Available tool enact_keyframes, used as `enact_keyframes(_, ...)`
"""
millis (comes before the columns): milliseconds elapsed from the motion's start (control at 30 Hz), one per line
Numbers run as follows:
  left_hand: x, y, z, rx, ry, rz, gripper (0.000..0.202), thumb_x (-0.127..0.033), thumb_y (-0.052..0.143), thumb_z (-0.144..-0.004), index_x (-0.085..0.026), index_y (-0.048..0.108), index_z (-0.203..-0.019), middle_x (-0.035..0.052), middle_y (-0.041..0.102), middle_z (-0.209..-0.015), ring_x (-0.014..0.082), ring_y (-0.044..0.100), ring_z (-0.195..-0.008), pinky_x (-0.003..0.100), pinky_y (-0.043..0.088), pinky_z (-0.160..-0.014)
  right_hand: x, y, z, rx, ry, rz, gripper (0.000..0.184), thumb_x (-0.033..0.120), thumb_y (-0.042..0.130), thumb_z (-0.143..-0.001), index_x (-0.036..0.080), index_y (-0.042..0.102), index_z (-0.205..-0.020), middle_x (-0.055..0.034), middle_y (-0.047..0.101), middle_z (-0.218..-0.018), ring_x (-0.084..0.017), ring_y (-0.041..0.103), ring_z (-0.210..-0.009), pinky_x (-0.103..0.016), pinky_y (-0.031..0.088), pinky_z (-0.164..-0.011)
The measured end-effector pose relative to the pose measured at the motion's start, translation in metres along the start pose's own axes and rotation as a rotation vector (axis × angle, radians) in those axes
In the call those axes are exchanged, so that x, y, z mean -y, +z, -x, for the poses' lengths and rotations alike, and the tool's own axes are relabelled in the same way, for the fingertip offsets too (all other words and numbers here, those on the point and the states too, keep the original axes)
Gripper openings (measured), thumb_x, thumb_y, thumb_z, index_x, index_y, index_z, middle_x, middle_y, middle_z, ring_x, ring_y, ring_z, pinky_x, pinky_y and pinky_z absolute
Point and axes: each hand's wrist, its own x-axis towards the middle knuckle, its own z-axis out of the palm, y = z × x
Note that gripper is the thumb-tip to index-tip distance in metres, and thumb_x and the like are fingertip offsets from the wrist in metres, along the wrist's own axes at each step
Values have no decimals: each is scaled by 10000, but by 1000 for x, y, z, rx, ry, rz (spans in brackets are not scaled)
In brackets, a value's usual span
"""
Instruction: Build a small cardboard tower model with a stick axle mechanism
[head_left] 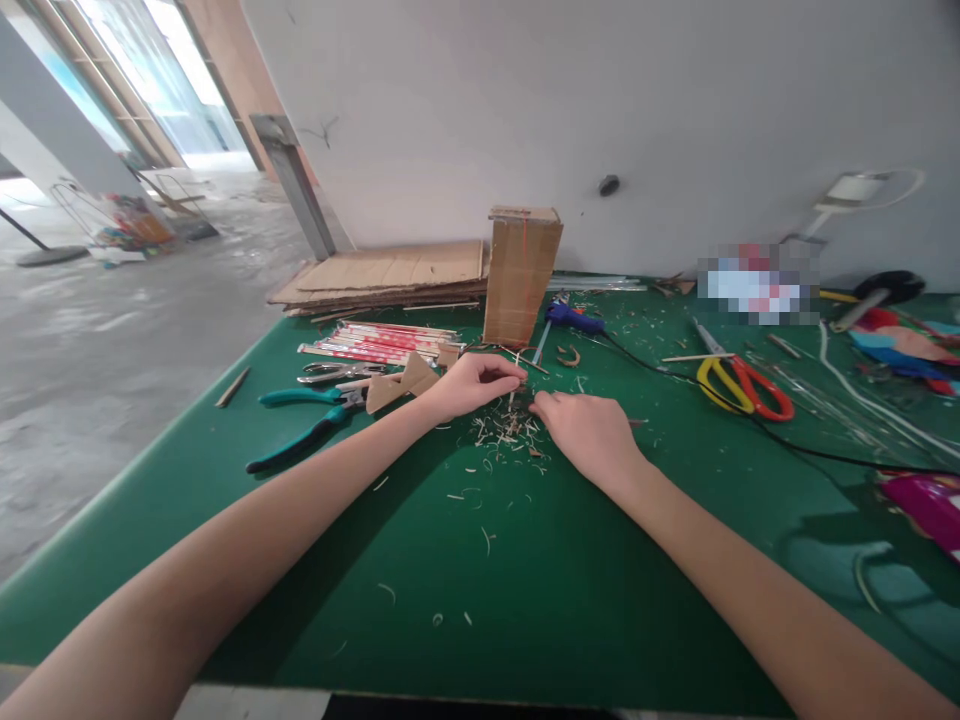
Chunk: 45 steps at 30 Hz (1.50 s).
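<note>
My left hand [480, 384] is at the middle of the green table, its thumb and fingers closed in a pinch. By its fingertips a thin pale sliver of wood [514, 372] shows, but whether it is gripped I cannot tell. Close on the right, my right hand [589, 428] has its fingers curled together, and anything in them is hidden. Under and between both hands lies a heap of wood shavings [508, 432]. Just behind stands an upright cardboard box [520, 280] with an orange line down its front. Cut cardboard pieces [405, 384] lie beside my left wrist.
Teal-handled pliers [330, 410] and wrapped sticks [382, 343] lie left; cardboard sheets [390, 268] are stacked behind. A blue glue gun [576, 319] trails a black cord rightward past scissors [742, 388]. A white wall [637, 120] rises behind the green table [480, 640].
</note>
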Motion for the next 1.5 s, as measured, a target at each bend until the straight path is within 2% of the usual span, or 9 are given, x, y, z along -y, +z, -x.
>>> enact_keyframes(133,0,0,0,7,-10,10,233,-308,599,-801,-131,675,-932,99,700,-968,170,650,-882,337,515,-829,1,-3,0,25,-39,3,273,300,388,-947,199,599,-807,-6,666,-667,-149,601,-546,-285,122,-456)
enact_keyframes(300,-1,0,0,16,-1,-13,231,-306,597,-802,-131,673,-933,98,697,-974,175,644,-903,340,505,-844,0,-7,-1,-4,8,24,317,312,343,-963,191,599,-821,-15,672,-698,-164,620,-605,-278,121,-446)
enact_keyframes(600,1,1,2,31,5,13,236,-318,588,-810,-134,666,-935,103,684,-1014,180,642,-921,349,504,-860,-1,-10,-1,97,1,22,269,331,400,-939,211,609,-820,-8,679,-646,-165,607,-502,-278,119,-449)
enact_keyframes(800,-2,2,3,32,23,-12,227,-305,584,-814,-138,661,-947,96,683,-1003,181,636,-930,355,501,-863,-3,-7,4,50,2,-21,295,335,383,-947,203,598,-795,6,685,-708,-165,637,-598,-273,111,-450)
enact_keyframes(1033,-4,3,5,23,18,-59,217,-296,564,-826,-150,659,-954,84,681,-995,165,637,-893,335,509,-832,-3,-3,0,44,13,-17,287,337,386,-948,203,604,-818,9,674,-686,-149,611,-558,-274,108,-441)
enact_keyframes(1267,-2,5,4,17,57,-114,211,-281,545,-840,-159,655,-972,75,680,-1004,160,634,-897,333,506,-836,1,-4,3,-23,-8,16,322,301,329,-969,193,592,-817,-16,669,-729,-165,613,-642,-285,118,-463)
enact_keyframes(1500,-5,4,4,-2,43,-169,212,-295,529,-850,-162,660,-950,68,689,-987,163,639,-890,318,507,-817,3,-5,1,57,42,-9,284,291,351,-957,188,598,-861,-20,671,-672,-164,617,-526,-281,127,-435)
